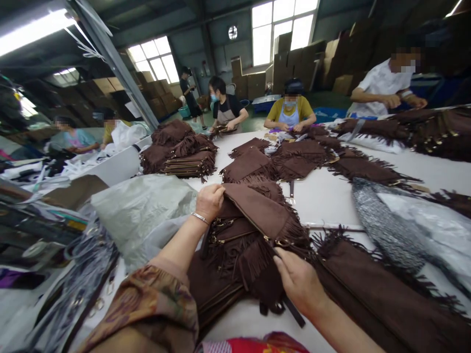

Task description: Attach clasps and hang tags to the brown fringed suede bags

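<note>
A brown fringed zip pouch (263,208) is stretched between my two hands above a heap of similar pouches. My left hand (210,202), with a bracelet at the wrist, pinches its upper left corner at one end of the zip. At the zip's lower right end, my right hand (298,279) is closed on the pouch's corner, near a dark strap; its fingertips are partly hidden. Beneath lies a stack of brown pouches (217,289) with gold zips and fringes. A dark strap end (294,312) hangs below my right hand.
Stacked brown pouches (180,152) stand at the back left of the white table (320,198). A large brown fringed piece (371,279) and clear plastic bags (434,230) lie at right. Grey plastic (143,208) is at left. Several people work around the table.
</note>
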`<state>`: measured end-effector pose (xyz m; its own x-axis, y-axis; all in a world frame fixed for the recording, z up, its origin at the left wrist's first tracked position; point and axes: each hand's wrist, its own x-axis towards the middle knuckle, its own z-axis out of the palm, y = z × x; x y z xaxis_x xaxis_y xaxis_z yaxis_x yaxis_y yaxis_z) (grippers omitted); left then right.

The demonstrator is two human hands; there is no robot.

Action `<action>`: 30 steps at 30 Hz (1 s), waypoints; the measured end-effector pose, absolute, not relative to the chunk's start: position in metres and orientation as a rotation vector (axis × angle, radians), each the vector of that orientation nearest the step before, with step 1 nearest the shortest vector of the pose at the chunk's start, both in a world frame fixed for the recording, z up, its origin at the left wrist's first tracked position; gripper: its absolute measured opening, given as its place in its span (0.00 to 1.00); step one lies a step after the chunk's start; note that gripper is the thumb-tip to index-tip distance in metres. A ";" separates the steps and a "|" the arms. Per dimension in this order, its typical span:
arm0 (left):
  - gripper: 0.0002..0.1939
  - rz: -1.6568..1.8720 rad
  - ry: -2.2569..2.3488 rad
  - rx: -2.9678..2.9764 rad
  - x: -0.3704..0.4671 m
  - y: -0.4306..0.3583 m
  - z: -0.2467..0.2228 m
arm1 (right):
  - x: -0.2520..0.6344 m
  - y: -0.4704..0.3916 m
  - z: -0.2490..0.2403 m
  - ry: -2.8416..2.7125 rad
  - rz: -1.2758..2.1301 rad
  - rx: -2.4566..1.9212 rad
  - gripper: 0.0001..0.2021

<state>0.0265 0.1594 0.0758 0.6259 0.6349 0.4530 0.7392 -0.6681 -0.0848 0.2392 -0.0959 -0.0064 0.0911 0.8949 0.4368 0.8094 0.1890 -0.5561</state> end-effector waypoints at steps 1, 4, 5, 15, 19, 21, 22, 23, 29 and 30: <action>0.11 -0.505 -1.201 -2.616 0.019 0.157 0.067 | 0.224 -0.102 -0.018 -1.746 0.195 -1.626 0.16; 0.10 -0.389 -1.432 -2.598 -0.002 0.133 0.046 | 0.192 -0.113 -0.050 -1.795 0.292 -1.657 0.17; 0.11 -0.417 -1.497 -2.565 -0.006 0.119 0.040 | 0.185 -0.115 -0.056 -1.802 0.317 -1.669 0.17; 0.14 -0.329 -1.829 -3.332 0.019 -0.005 0.004 | 0.145 -0.105 -0.029 -1.828 0.536 -1.611 0.13; 0.16 -0.270 -1.663 -3.313 0.004 0.011 0.011 | 0.166 -0.097 -0.036 -1.569 0.399 -1.818 0.12; 0.16 -0.204 -1.628 -3.286 -0.004 0.018 0.013 | 0.175 -0.092 -0.044 -1.476 0.312 -1.978 0.13; 0.17 -0.187 -1.613 -3.273 -0.006 0.021 0.013 | 0.178 -0.090 -0.047 -1.467 0.287 -2.030 0.14; 0.17 -0.179 -1.600 -3.264 -0.008 0.023 0.012 | 0.179 -0.087 -0.050 -1.478 0.272 -2.063 0.14; 0.16 -0.146 -1.517 -3.236 -0.019 0.033 0.003 | 0.171 -0.088 -0.045 -1.470 0.419 -2.081 0.11; 0.16 -0.134 -1.508 -3.229 -0.022 0.035 0.002 | 0.169 -0.091 -0.042 -1.404 0.526 -2.073 0.12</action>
